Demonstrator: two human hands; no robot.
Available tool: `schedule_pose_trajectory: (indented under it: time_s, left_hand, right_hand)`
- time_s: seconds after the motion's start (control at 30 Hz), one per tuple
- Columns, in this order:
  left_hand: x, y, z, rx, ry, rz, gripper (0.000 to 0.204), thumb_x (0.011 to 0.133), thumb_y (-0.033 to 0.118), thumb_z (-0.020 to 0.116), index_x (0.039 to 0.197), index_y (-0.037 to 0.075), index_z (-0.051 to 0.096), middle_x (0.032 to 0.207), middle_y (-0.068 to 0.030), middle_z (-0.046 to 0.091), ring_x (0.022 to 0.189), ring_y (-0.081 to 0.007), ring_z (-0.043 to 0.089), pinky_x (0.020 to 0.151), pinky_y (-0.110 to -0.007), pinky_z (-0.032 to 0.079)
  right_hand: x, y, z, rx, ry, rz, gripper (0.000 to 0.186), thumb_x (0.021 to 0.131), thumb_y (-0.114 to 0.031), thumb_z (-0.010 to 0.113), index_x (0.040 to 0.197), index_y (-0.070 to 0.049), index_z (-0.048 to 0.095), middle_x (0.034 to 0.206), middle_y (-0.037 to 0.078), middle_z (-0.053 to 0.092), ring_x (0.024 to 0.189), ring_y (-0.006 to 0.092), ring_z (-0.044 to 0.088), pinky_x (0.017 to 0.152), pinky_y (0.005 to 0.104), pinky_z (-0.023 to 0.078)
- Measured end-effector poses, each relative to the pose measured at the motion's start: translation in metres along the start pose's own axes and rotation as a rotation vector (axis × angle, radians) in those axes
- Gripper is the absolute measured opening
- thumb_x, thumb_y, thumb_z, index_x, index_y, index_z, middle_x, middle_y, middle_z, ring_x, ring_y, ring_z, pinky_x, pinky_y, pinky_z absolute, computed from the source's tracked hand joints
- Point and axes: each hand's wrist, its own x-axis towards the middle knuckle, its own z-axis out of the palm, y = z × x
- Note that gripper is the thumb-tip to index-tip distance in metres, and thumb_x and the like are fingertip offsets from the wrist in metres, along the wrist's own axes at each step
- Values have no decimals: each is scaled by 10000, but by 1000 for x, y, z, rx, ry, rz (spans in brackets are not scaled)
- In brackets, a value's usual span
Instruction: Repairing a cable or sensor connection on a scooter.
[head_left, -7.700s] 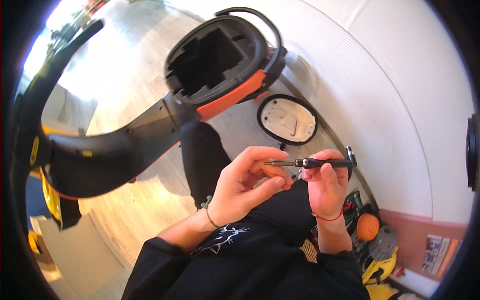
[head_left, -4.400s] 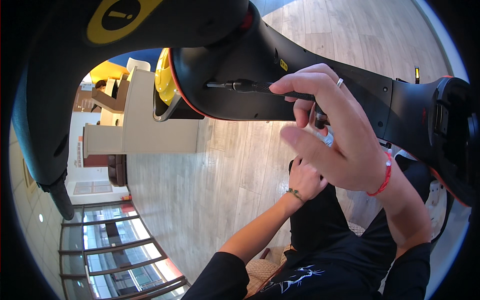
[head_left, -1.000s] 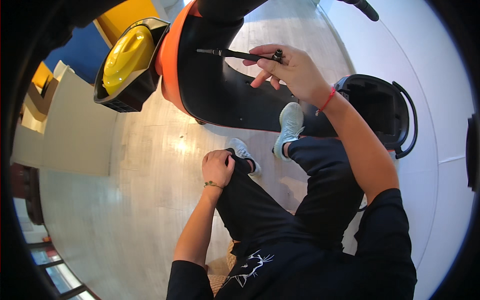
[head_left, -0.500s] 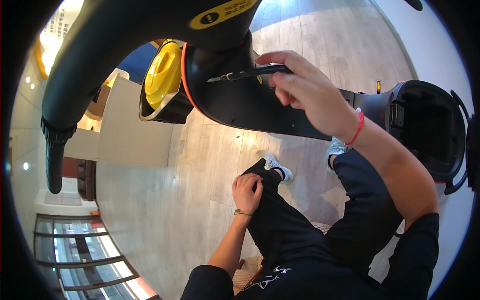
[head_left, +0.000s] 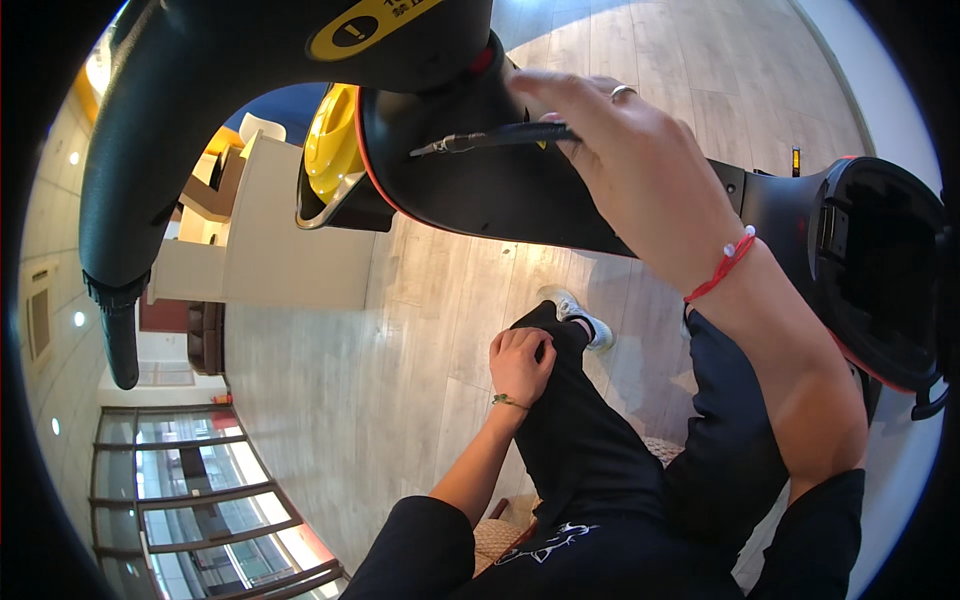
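A yellow oval label with a black rim is sitting on the black body at the top edge, curving with the surface and carrying a black round mark and dark print. A small yellow-and-orange sticker is showing on the dark bar at the right, upright and narrow. No packages or screens are showing.
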Motion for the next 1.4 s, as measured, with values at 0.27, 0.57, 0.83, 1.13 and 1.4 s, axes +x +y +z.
schedule_pose_trajectory:
  time_s: [0.27, 0.57, 0.83, 1.13, 1.4]
  left_hand:
    - [1, -3, 2, 5, -39, -28, 84, 809, 187, 658, 840, 119, 697, 905, -21, 682, 948, -229, 620, 948, -383, 414]
    - [-4, -5, -3, 12, -13, -49, 94, 821, 188, 653, 858, 120, 707, 939, -15, 697, 969, -224, 624, 944, -383, 416]
    - [7, 11, 3, -42, 1, -7, 103, 821, 194, 651, 850, 109, 702, 923, -20, 694, 957, -220, 627, 944, -377, 415]
    - [5, 3, 1, -7, -9, -56, 93, 823, 191, 643, 836, 122, 705, 899, -31, 701, 946, -241, 633, 918, -376, 433]
    - [2, -4, 2, -28, -1, -77, 90, 812, 198, 650, 823, 126, 702, 897, -23, 695, 946, -227, 631, 910, -368, 429]
  right_hand:
    - [-1, -21, -1, 310, -29, 243, 434, 910, -47, 567, 1331, -130, 504, 798, 101, 568, 654, 179, 574, 659, 300, 464]
    - [-9, -16, -5, 712, -50, 403, 364, 984, -36, 490, 1347, -53, 497, 977, 71, 603, 718, 74, 594, 678, 205, 474]
    - [-5, -16, -19, 681, -217, 519, 260, 993, -100, 522, 1235, -66, 608, 736, 36, 616, 621, 64, 580, 578, 204, 458]
    - [-9, -18, -17, 880, -128, 446, 331, 990, -85, 494, 1312, -34, 554, 992, 87, 636, 746, 90, 594, 658, 225, 472]
    - [-15, 5, -25, 187, -163, -14, 331, 968, -44, 545, 1297, -50, 586, 869, 90, 681, 743, 96, 664, 631, 232, 513]
